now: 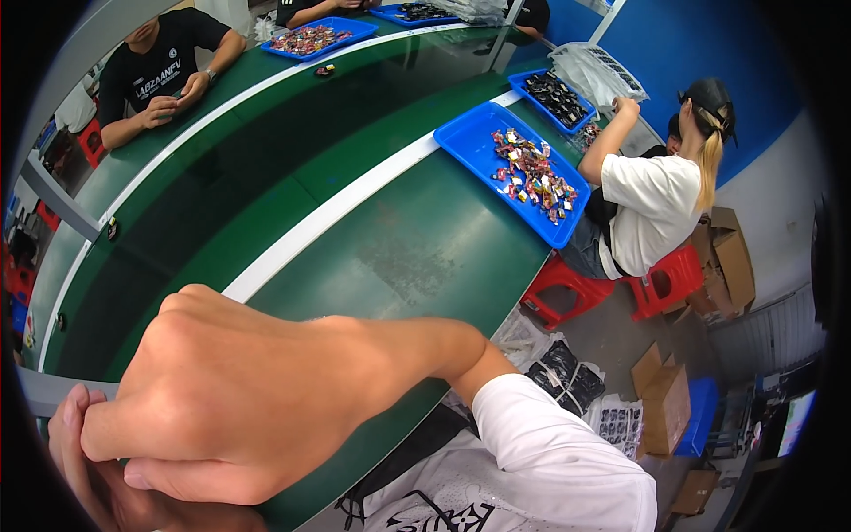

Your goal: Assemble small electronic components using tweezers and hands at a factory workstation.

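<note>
The right hand (213,390) curls over the partly hidden left hand (106,496); whether either grips anything, I cannot tell. Beyond them, the green surface (381,253) bears a blue tray (468,142) of small colourful pieces (536,173), ahead and right. Farther right stand red stools (567,288).

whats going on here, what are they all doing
The wearer's right hand is over the left hand, hiding anything between them. On the green table beyond, a blue tray holds small multicoloured pieces. Someone in white sits farther right, and someone in black is across the belt, hands close together.
</note>
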The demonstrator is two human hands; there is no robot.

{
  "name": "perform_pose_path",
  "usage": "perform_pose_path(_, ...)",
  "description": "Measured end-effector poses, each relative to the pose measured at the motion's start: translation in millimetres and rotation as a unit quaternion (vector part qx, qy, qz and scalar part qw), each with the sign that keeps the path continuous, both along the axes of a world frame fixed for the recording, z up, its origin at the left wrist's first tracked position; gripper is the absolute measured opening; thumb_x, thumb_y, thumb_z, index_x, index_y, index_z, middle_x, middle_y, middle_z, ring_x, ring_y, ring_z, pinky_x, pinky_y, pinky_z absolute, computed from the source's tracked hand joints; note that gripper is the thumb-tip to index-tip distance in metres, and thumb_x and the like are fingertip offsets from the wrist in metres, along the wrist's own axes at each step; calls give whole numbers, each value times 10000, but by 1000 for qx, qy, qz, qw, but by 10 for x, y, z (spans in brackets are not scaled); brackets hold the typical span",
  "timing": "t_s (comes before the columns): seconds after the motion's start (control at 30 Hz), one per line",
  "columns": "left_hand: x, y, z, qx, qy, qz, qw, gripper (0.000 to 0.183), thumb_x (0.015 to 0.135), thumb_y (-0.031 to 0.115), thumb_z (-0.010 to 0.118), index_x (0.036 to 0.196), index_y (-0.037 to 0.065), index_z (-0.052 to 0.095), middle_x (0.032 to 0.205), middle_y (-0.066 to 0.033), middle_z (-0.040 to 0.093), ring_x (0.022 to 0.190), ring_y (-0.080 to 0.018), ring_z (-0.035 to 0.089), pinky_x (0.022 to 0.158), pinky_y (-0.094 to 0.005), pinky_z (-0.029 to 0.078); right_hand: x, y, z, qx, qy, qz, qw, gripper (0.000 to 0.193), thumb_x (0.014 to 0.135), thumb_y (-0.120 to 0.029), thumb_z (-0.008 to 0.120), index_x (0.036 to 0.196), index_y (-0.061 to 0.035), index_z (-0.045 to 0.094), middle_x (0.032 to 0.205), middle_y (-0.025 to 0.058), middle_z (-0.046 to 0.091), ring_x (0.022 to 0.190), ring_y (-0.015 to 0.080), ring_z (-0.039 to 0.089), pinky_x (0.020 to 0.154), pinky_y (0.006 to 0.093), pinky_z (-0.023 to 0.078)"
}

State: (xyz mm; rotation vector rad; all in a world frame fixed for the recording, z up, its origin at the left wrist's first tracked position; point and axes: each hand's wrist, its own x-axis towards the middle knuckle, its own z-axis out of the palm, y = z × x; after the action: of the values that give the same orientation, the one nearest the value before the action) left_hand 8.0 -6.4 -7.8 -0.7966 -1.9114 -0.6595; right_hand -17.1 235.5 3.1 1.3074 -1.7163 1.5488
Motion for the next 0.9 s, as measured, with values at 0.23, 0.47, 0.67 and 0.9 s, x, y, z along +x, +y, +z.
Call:
perform_pose_path(0.23,-71,-89,12,-43,-16,-40,998,395,837,-61,706,1204,-189,636,1182,-284,704,1022,-348,715,877,-408,578,-8,-17,7,-21,-15,2,1000,164,754,-89,668,904,-66,730,549,107,605,486,320,583,478,407,426)
perform_pose_path(0.47,-96,-156,-9,-43,-7,-34,998,386,825,-77,679,1192,-189,638,1179,-281,703,1020,-351,712,886,-410,563,-11,-28,-2,-28,-6,-7,1000,194,742,-78,665,924,-82,734,557,92,617,488,310,593,482,397,434)
perform_pose_path(0.67,-56,3,16,-16,-30,-91,995,394,785,-128,636,1177,-172,646,1158,-271,706,995,-332,708,868,-400,565,0,-4,10,-8,-9,-3,1000,171,772,-93,682,934,-106,735,567,89,620,497,321,594,481,407,431)
perform_pose_path(0.9,15,88,43,-23,-47,-47,998,405,750,-156,619,1154,-160,654,1074,-233,709,919,-289,689,811,-353,547,13,-17,17,-12,-9,-15,1000,171,776,-88,678,934,-107,739,574,92,627,508,323,605,479,407,437)
